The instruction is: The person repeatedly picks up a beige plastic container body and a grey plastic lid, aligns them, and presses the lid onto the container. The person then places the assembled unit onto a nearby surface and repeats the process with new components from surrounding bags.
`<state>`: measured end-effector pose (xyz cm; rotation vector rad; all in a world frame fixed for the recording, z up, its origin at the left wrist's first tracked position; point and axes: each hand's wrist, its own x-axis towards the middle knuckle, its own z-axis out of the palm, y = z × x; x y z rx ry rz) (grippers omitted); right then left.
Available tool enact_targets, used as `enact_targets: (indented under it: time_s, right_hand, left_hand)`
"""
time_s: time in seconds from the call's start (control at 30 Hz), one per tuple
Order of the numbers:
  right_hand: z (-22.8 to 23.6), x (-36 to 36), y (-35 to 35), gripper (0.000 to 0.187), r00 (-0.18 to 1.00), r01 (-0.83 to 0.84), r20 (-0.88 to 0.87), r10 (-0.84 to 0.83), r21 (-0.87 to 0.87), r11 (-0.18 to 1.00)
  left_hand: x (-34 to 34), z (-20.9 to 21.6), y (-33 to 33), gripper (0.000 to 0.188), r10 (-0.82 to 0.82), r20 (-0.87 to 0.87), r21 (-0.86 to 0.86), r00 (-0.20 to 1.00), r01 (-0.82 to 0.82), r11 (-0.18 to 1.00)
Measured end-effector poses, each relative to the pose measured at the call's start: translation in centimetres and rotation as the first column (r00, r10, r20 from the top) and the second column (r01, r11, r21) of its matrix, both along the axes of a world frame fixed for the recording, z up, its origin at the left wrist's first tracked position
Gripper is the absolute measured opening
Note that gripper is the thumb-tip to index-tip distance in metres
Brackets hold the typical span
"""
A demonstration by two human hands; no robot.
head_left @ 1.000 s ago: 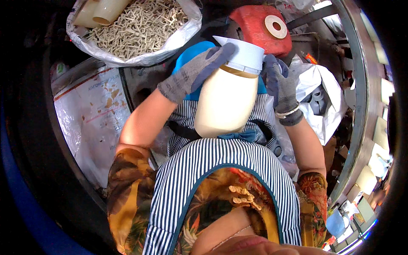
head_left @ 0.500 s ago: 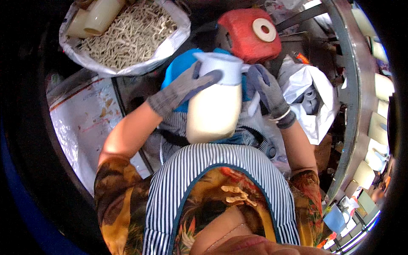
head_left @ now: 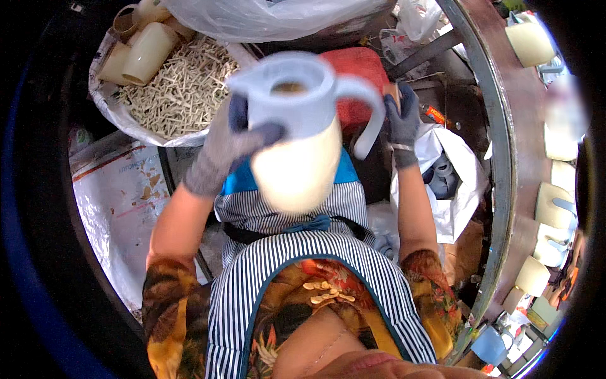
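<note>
My left hand (head_left: 230, 142), in a grey knit glove with dark fingers, grips the side of a pitcher (head_left: 297, 161) below its spout. The pitcher has a cream body and a pale blue-grey collar with a spout and a curved handle (head_left: 366, 110), its lower end free of the body. It is held above my lap, slightly blurred, its open top showing. My gloved right hand (head_left: 403, 123) is apart from the pitcher, beyond the handle. Its fingers close round a small tan piece (head_left: 394, 95) whose kind I cannot make out.
A white sack (head_left: 173, 91) of short pale plastic pieces and cream cylinders stands far left. Behind the pitcher sits a red block-like object (head_left: 360, 69). On the right are a white bag (head_left: 467, 208) with grey handle parts and a metal-edged bench (head_left: 499, 145) bearing several pitcher bodies.
The pitcher has moved left and up in the picture, its top now tipped into view. My right hand has left the handle area and now holds a tan piece. The view has shifted.
</note>
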<state>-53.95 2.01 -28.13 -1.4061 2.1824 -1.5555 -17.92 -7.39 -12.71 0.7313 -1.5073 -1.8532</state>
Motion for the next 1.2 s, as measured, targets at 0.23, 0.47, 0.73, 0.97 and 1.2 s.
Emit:
enact_targets:
  time_s: [0.23, 0.47, 0.73, 0.97, 1.2]
  right_hand:
    - [18.1, -0.9, 4.6, 0.053, 0.873, -0.08, -0.471, 0.125, 0.116, 0.99]
    - [35.8, -5.9, 4.0, 0.026, 0.088, 0.188, -0.995, -0.048, -0.031, 0.982]
    - [18.9, 1.0, -4.0, 0.046, 0.827, -0.071, -0.562, 0.025, -0.06, 0.996]
    - [9.1, -2.3, 2.0, 0.052, 0.967, 0.087, -0.256, -0.012, 0.285, 0.955]
    - [3.6, 0.3, -3.5, 0.053, 0.621, 0.014, -0.649, 0.44, 0.57, 0.821]
  left_hand:
    - [-15.5, -7.5, -9.7, 0.102, 0.077, -0.049, -0.708, 0.996, -0.089, 0.7]
    - [-17.9, -9.1, -9.3, 0.11, 0.044, 0.035, -0.725, 0.998, -0.005, 0.688]
    - [-15.1, -3.5, -11.0, 0.094, -0.043, 0.19, -0.803, 0.981, 0.181, 0.567]
    - [-23.4, 2.5, -6.2, 0.046, 0.451, 0.575, -0.818, 0.683, 0.471, 0.331]
    - [0.4, 2.1, -4.7, 0.048, 0.527, 0.276, -0.865, 0.804, -0.032, 0.501]
